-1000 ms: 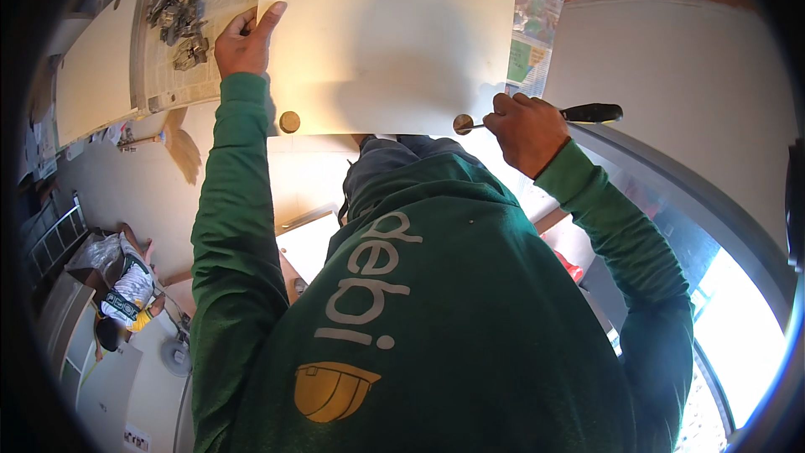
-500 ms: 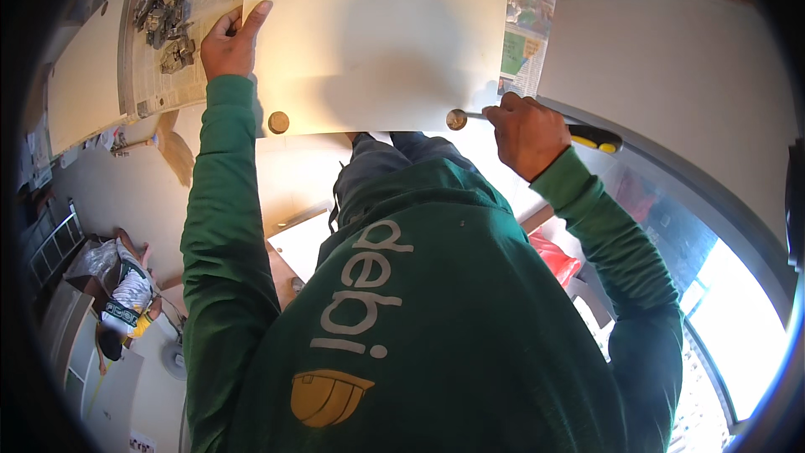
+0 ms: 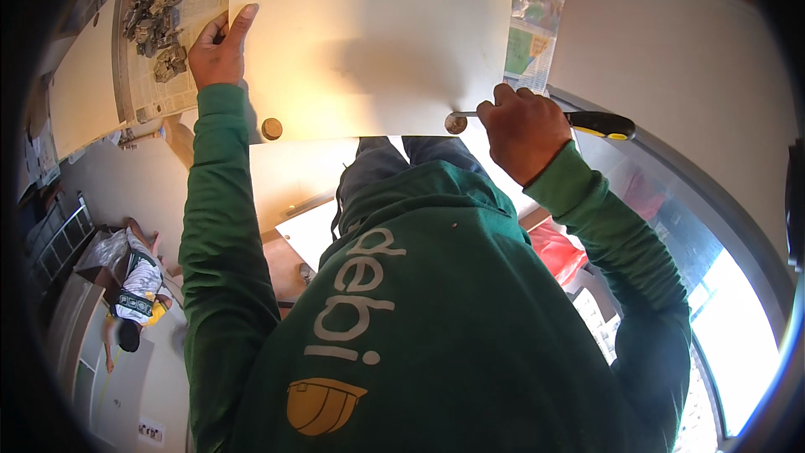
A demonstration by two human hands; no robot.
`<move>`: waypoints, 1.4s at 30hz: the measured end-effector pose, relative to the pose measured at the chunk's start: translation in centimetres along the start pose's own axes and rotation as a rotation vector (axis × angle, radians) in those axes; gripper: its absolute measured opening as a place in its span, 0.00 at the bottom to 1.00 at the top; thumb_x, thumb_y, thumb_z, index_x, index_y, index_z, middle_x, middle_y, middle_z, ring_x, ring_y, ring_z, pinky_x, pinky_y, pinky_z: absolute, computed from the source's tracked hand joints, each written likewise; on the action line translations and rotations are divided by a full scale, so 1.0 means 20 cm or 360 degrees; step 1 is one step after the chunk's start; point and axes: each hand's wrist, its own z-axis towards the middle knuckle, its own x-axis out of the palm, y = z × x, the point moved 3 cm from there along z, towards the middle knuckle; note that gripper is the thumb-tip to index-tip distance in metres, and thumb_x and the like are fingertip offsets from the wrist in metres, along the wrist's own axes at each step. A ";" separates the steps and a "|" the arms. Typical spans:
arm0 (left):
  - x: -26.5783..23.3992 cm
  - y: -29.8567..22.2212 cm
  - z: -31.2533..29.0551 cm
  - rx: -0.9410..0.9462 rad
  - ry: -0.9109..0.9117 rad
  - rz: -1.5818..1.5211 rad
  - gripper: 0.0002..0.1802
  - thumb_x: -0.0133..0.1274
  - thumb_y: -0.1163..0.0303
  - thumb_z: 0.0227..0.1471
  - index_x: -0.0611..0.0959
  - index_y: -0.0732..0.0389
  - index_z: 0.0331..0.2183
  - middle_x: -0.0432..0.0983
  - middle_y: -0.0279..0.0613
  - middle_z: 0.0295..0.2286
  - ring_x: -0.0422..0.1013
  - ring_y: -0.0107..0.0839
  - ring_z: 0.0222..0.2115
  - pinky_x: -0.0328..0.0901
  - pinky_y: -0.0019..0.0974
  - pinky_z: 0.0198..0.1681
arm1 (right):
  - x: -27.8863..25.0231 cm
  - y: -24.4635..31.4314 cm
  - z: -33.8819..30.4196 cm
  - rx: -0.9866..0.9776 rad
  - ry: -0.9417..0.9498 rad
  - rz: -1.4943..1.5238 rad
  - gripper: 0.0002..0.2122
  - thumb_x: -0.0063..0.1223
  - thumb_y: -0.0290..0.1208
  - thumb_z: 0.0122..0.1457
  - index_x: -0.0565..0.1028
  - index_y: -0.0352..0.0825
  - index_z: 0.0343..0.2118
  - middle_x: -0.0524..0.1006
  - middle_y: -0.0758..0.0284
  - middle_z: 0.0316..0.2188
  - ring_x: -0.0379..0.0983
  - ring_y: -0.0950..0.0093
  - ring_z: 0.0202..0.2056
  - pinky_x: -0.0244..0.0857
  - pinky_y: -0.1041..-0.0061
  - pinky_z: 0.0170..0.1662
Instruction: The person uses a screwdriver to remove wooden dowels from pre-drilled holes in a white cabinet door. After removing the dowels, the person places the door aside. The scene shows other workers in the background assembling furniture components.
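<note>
A white board (image 3: pixel 335 59) lies before me, with two round brownish holes near its front edge, a left hole (image 3: pixel 272 128) and a right hole (image 3: pixel 455 123). At its left edge my left hand (image 3: pixel 220 50) is closed on the board, thumb against the edge and the other fingers partly hidden. My right hand (image 3: pixel 527 130) is wrapped round a screwdriver (image 3: pixel 605 124) with a black and yellow handle. Its thin metal shaft points left, and the tip is at the upper rim of the right hole. Whether the tip touches the board I cannot tell.
Several metal hinges (image 3: pixel 158 13) are heaped on newspaper (image 3: pixel 189 88) left of the board. More newspaper (image 3: pixel 528 33) shows at its right. Another person (image 3: pixel 138 294) is at the lower left. A red plastic bag (image 3: pixel 558 252) lies below my right forearm.
The screwdriver has shifted so its tip sits at the right hole's upper rim, its handle slightly farther right. My left hand and the board's left edge appear slightly farther left.
</note>
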 end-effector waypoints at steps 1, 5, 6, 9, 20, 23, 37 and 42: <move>0.00 0.00 0.00 -0.0028 -0.0005 0.0010 0.29 0.76 0.60 0.49 0.87 0.72 0.45 0.81 0.32 0.33 0.71 0.17 0.31 0.66 0.21 0.38 | 0.00 0.00 -0.01 -0.0031 -0.0042 0.0027 0.04 0.58 0.31 0.54 0.82 0.38 0.27 0.77 0.64 0.32 0.80 0.64 0.36 0.77 0.64 0.36; 0.00 -0.01 0.00 -0.0043 0.0020 -0.0005 0.27 0.75 0.63 0.51 0.86 0.72 0.46 0.83 0.34 0.36 0.73 0.17 0.34 0.67 0.21 0.41 | -0.01 -0.03 -0.02 -0.0119 -0.0105 0.0092 0.03 0.58 0.28 0.51 0.81 0.37 0.26 0.76 0.65 0.31 0.78 0.65 0.37 0.76 0.65 0.37; 0.00 -0.01 0.00 -0.0052 0.0007 0.0018 0.27 0.74 0.63 0.51 0.86 0.72 0.46 0.83 0.34 0.36 0.73 0.17 0.34 0.67 0.21 0.41 | -0.01 -0.03 -0.03 -0.0128 -0.0107 0.0096 0.03 0.58 0.28 0.51 0.81 0.37 0.25 0.76 0.65 0.31 0.78 0.66 0.38 0.75 0.66 0.37; 0.00 -0.02 0.00 -0.0046 0.0003 0.0062 0.27 0.74 0.63 0.51 0.86 0.72 0.46 0.83 0.34 0.36 0.73 0.17 0.34 0.67 0.21 0.41 | 0.00 -0.01 -0.03 -0.0211 0.0010 0.0092 0.03 0.58 0.28 0.51 0.80 0.37 0.24 0.76 0.65 0.31 0.78 0.66 0.37 0.75 0.66 0.37; 0.01 -0.03 -0.02 0.0013 -0.0005 -0.0015 0.29 0.77 0.57 0.48 0.88 0.70 0.43 0.76 0.26 0.28 0.64 0.15 0.26 0.61 0.21 0.30 | -0.01 0.06 -0.05 -0.0015 -0.0190 0.0125 0.03 0.57 0.24 0.53 0.81 0.36 0.30 0.73 0.65 0.29 0.76 0.66 0.33 0.74 0.64 0.36; 0.00 -0.03 -0.02 0.0018 0.0007 0.0036 0.29 0.77 0.57 0.48 0.88 0.70 0.43 0.74 0.25 0.28 0.64 0.15 0.26 0.60 0.21 0.30 | 0.02 0.06 -0.05 -0.0021 -0.0092 0.0123 0.03 0.57 0.27 0.54 0.81 0.36 0.28 0.74 0.64 0.31 0.78 0.66 0.34 0.75 0.65 0.35; 0.00 0.02 0.03 0.0048 0.0065 0.0002 0.30 0.76 0.59 0.49 0.87 0.73 0.45 0.77 0.29 0.30 0.67 0.16 0.30 0.64 0.21 0.36 | -0.01 0.05 -0.07 0.0271 0.0261 0.0260 0.07 0.55 0.28 0.57 0.83 0.38 0.35 0.77 0.61 0.34 0.81 0.63 0.35 0.79 0.62 0.36; -0.01 0.00 0.01 0.0030 0.0055 -0.0001 0.29 0.75 0.60 0.50 0.86 0.74 0.45 0.81 0.33 0.34 0.72 0.19 0.33 0.67 0.22 0.41 | -0.02 0.02 -0.06 0.0365 0.0291 0.0320 0.07 0.55 0.29 0.58 0.83 0.37 0.34 0.78 0.61 0.35 0.82 0.64 0.36 0.79 0.62 0.36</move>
